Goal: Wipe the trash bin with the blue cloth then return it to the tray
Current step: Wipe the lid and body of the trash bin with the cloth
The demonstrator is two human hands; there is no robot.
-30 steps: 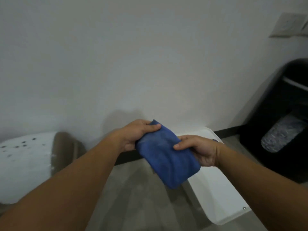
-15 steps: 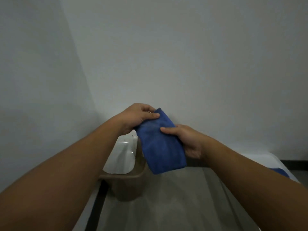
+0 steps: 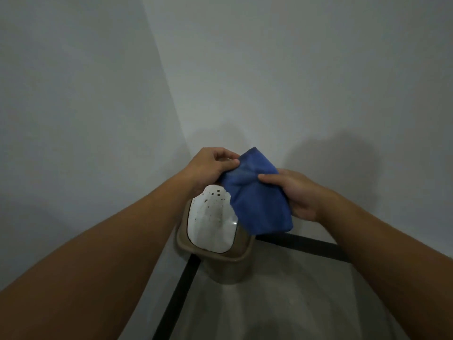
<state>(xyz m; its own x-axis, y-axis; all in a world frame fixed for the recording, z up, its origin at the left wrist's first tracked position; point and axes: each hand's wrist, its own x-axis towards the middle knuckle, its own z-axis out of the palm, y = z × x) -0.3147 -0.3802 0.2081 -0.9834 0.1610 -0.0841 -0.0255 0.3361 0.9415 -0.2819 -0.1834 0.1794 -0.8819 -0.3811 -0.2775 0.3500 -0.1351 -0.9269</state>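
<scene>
A brown trash bin (image 3: 229,268) with a white swing lid (image 3: 208,227) stands in the room's corner. Dark spots speckle the upper part of the lid. I hold a folded blue cloth (image 3: 259,202) in the air just above the bin's right side. My left hand (image 3: 210,165) pinches the cloth's upper left edge. My right hand (image 3: 294,192) grips its right side, thumb on top. The cloth hides the lid's upper right corner. The tray is out of view.
Two grey walls meet right behind the bin. A black baseboard (image 3: 301,244) runs along the foot of both walls. Grey floor (image 3: 282,303) spreads out in front of the bin.
The view has swung left and down from the tray to the corner, bringing the bin under my hands. Both hands kept hold of the cloth and now hang over the lid.
</scene>
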